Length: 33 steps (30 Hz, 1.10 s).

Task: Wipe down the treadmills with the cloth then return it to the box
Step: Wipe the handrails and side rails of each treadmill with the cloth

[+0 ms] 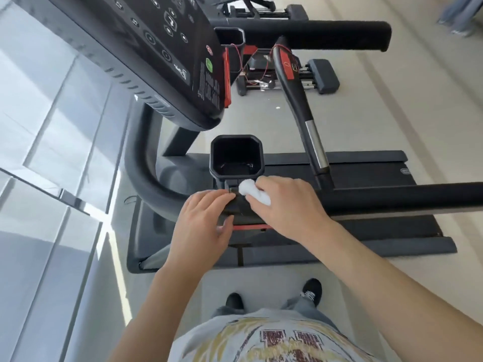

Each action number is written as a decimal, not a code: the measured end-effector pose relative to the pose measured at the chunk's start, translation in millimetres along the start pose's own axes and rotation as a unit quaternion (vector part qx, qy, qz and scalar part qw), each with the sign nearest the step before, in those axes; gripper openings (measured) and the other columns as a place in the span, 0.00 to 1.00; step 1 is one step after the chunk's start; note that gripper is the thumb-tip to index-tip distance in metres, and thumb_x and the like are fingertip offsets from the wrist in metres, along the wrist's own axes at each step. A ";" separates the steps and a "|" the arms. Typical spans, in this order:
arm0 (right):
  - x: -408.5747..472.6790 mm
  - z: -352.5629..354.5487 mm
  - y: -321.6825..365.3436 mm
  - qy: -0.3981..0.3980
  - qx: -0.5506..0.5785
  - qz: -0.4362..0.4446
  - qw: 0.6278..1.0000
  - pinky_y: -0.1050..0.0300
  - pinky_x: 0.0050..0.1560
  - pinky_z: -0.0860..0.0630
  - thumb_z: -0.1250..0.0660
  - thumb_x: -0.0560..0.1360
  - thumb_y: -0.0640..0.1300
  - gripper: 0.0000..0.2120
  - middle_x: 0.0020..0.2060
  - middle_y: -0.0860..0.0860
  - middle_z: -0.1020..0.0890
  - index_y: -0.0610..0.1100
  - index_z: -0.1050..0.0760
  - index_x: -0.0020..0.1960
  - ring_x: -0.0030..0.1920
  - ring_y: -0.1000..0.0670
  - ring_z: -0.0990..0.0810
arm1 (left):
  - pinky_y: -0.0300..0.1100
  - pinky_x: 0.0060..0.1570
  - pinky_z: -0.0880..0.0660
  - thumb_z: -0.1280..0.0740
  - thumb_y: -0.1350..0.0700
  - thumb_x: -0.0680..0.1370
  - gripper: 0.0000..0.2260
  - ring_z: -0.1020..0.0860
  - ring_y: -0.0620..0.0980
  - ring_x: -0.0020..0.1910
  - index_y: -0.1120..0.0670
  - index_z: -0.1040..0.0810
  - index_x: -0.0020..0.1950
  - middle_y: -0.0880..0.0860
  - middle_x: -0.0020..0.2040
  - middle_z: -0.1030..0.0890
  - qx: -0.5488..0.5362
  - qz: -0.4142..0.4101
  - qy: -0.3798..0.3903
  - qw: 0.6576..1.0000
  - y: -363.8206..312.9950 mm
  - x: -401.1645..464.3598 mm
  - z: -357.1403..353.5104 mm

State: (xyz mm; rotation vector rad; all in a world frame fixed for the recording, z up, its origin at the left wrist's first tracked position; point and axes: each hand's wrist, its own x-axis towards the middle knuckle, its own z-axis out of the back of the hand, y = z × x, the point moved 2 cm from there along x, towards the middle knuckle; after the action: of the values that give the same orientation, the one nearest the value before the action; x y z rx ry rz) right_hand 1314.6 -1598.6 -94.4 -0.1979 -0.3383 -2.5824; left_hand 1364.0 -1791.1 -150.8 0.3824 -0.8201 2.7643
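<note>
A white cloth (254, 192), bunched in the right hand (287, 205), presses on the treadmill (366, 176) frame just below a black cup holder (236, 155). The left hand (202, 220) rests beside it, fingers relaxed, touching the same frame. The console (156, 56) looms above.

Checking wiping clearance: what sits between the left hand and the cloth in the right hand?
Head view: only a narrow black treadmill bracket below the cup holder separates the left hand from the cloth.

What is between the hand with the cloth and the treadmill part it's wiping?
Nothing visible. The right hand already holds the white cloth against the treadmill just below the cup holder; the left hand rests beside it.
</note>
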 end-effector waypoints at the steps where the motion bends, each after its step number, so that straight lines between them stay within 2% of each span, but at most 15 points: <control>1: 3.9 -9.0 17.5 -0.004 0.002 0.015 1.000 0.56 0.28 0.38 0.34 0.80 0.49 0.02 0.29 0.53 0.34 0.55 0.26 0.49 0.29 0.48 0.34 | 0.49 0.71 0.30 0.25 0.58 0.76 0.20 0.23 0.53 0.66 0.54 0.19 0.68 0.49 0.65 0.18 0.002 0.016 -0.007 1.000 8.5 -2.5 5.9; 5: 24.3 -40.3 67.5 -0.053 0.033 0.025 0.998 0.56 0.23 0.32 0.30 0.78 0.47 0.06 0.30 0.50 0.28 0.46 0.25 0.45 0.27 0.44 0.28 | 0.52 0.73 0.31 0.23 0.58 0.74 0.21 0.24 0.52 0.66 0.55 0.19 0.66 0.49 0.64 0.17 -0.001 0.073 -0.026 0.997 26.1 -10.9 21.7; 10: 25.2 -47.0 74.5 -0.098 0.048 0.034 0.993 0.58 0.22 0.33 0.31 0.78 0.44 0.02 0.31 0.51 0.28 0.47 0.23 0.46 0.30 0.49 0.33 | 0.53 0.78 0.38 0.24 0.56 0.75 0.19 0.23 0.53 0.68 0.54 0.20 0.66 0.50 0.64 0.18 0.014 0.077 -0.042 0.996 32.6 -14.6 26.1; 14: 14.6 -46.8 58.1 -0.147 0.048 0.011 0.988 0.56 0.20 0.33 0.30 0.76 0.41 0.04 0.32 0.51 0.29 0.46 0.24 0.43 0.27 0.47 0.33 | 0.62 0.78 0.40 0.25 0.55 0.76 0.21 0.23 0.54 0.67 0.52 0.20 0.69 0.49 0.65 0.19 0.017 0.078 -0.023 0.997 19.4 -10.3 18.2; 18: -9.1 -41.6 16.1 -0.178 0.036 -0.023 0.983 0.55 0.21 0.33 0.33 0.78 0.43 0.05 0.34 0.52 0.29 0.46 0.25 0.43 0.28 0.47 0.33 | 0.61 0.74 0.33 0.30 0.54 0.78 0.19 0.23 0.54 0.66 0.54 0.20 0.69 0.50 0.65 0.19 -0.021 0.031 -0.002 0.999 -9.8 0.6 0.8; 22: -35.0 -27.3 -45.2 -0.223 0.000 -0.074 0.972 0.59 0.25 0.40 0.33 0.79 0.42 0.10 0.33 0.54 0.34 0.45 0.28 0.39 0.30 0.50 0.37 | 0.48 0.71 0.29 0.30 0.56 0.81 0.15 0.24 0.53 0.67 0.56 0.19 0.68 0.50 0.67 0.20 -0.049 -0.023 0.027 0.998 -46.7 14.0 -22.4; 26: -60.7 -15.1 -105.4 -0.250 -0.028 -0.125 0.960 0.61 0.26 0.41 0.32 0.77 0.43 0.14 0.31 0.53 0.31 0.45 0.30 0.35 0.28 0.50 0.36 | 0.53 0.71 0.28 0.32 0.53 0.82 0.15 0.24 0.53 0.65 0.56 0.19 0.68 0.51 0.66 0.19 -0.030 -0.052 0.054 0.997 -80.7 33.1 -49.3; 28: -72.7 -8.8 -132.0 -0.267 -0.040 -0.133 0.954 0.61 0.25 0.40 0.31 0.77 0.43 0.14 0.30 0.53 0.30 0.44 0.31 0.34 0.28 0.50 0.34 | 0.52 0.69 0.26 0.31 0.53 0.82 0.15 0.23 0.53 0.65 0.56 0.19 0.68 0.51 0.66 0.18 -0.025 -0.056 0.064 0.996 -98.5 42.9 -62.2; 33: -100.9 11.8 -196.7 -0.353 -0.089 -0.094 0.927 0.54 0.26 0.39 0.30 0.71 0.37 0.16 0.29 0.53 0.33 0.45 0.35 0.32 0.29 0.47 0.39 | 0.53 0.70 0.29 0.33 0.50 0.81 0.17 0.22 0.52 0.66 0.54 0.20 0.69 0.49 0.67 0.19 -0.013 -0.065 0.099 0.993 -147.1 64.3 -99.6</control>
State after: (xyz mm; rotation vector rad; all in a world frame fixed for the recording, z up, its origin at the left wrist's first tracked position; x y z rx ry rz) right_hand 1299.7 -1383.2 -143.1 -1.2285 -0.3839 -2.6389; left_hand 1328.6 -1606.0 -138.1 0.1481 -0.7543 2.6167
